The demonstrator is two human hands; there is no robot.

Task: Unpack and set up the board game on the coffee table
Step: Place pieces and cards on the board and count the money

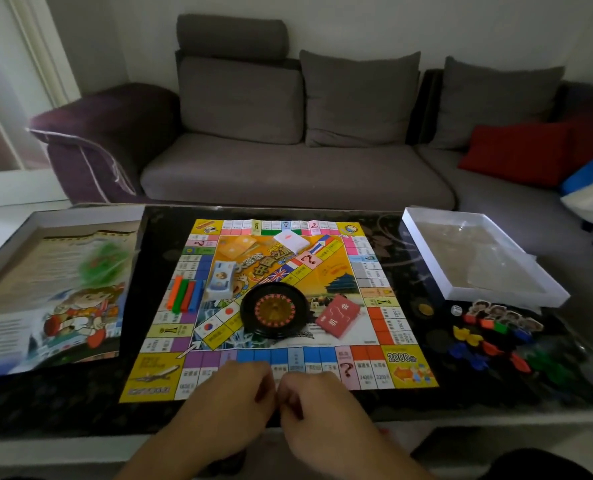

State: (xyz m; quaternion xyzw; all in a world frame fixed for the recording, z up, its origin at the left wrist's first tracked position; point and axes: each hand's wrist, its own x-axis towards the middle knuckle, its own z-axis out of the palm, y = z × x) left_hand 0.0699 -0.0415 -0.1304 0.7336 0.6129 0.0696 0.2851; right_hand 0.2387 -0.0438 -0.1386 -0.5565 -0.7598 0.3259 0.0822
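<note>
Grey sofa [288, 133] behind dark coffee table [80, 403], game board [281, 306] spread flat, left hand [232, 396] and right hand [315, 407] curled, grip unclear

Game board [353, 282]: yellow corners, orange-yellow centre, border squares in blue, purple, pink, orange, white. Roulette wheel [275, 309]: black rim, red-and-gold ring. Card deck [338, 315]: red; second deck [291, 241]: white. Sticks [183, 294]: orange, green, red, blue. Desk [390, 237]: black, pale floral pattern. Sofa [288, 168]: grey cushions, purple arm. Cushion [516, 154]: red.
</note>
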